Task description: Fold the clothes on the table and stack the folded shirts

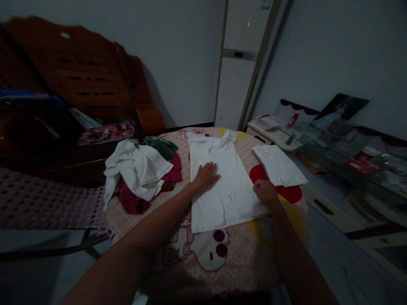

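A white shirt (227, 186) lies spread out on the round table with a patterned cloth (210, 267), its collar end away from me. My left hand (206, 176) rests flat on the shirt's left side, fingers spread. At the shirt's right edge, my right hand (266, 191) has its fingers curled closed; whatever lies between them is too small to make out. A folded white garment (280, 165) sits just beyond my right hand, at the table's right. On the left lies a crumpled white garment (136, 165) over dark red and green cloth.
A wooden bench (89, 80) stands behind at the left, beside a woven seat (51, 199). To the right are a glass-topped table (337, 148) with various items and a white cabinet. A tall white unit (237, 84) stands at the back wall.
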A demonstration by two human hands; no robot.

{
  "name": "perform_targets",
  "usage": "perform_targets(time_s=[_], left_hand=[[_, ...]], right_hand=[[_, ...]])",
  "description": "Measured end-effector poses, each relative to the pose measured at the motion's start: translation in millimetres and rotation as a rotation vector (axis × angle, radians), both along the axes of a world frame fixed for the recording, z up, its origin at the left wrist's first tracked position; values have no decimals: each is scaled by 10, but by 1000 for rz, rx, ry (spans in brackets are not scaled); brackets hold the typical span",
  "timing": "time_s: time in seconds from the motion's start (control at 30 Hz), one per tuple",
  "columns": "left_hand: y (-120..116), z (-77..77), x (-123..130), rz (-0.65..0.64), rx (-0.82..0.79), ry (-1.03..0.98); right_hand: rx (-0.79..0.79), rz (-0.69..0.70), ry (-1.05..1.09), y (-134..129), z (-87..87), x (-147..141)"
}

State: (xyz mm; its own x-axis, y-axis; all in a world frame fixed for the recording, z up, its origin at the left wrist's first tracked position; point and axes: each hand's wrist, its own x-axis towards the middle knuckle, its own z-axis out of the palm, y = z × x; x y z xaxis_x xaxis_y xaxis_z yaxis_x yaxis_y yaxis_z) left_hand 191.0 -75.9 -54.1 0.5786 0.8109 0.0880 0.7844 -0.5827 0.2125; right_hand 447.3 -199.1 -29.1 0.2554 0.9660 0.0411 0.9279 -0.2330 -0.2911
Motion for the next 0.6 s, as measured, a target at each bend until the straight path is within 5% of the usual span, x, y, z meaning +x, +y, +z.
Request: perform_targets(time_s=[0.2, 0.33, 0.6], left_hand=[[-503, 415, -107, -163, -25, -34], [-986, 620, -220, -357, -173, 155], [-1548, 203, -229, -428, -37, 243]], right_hand=[[43, 482, 29, -321, 142, -272], [-75, 607, 28, -621, 200, -326], [-82, 567, -242, -778, 97, -589]])
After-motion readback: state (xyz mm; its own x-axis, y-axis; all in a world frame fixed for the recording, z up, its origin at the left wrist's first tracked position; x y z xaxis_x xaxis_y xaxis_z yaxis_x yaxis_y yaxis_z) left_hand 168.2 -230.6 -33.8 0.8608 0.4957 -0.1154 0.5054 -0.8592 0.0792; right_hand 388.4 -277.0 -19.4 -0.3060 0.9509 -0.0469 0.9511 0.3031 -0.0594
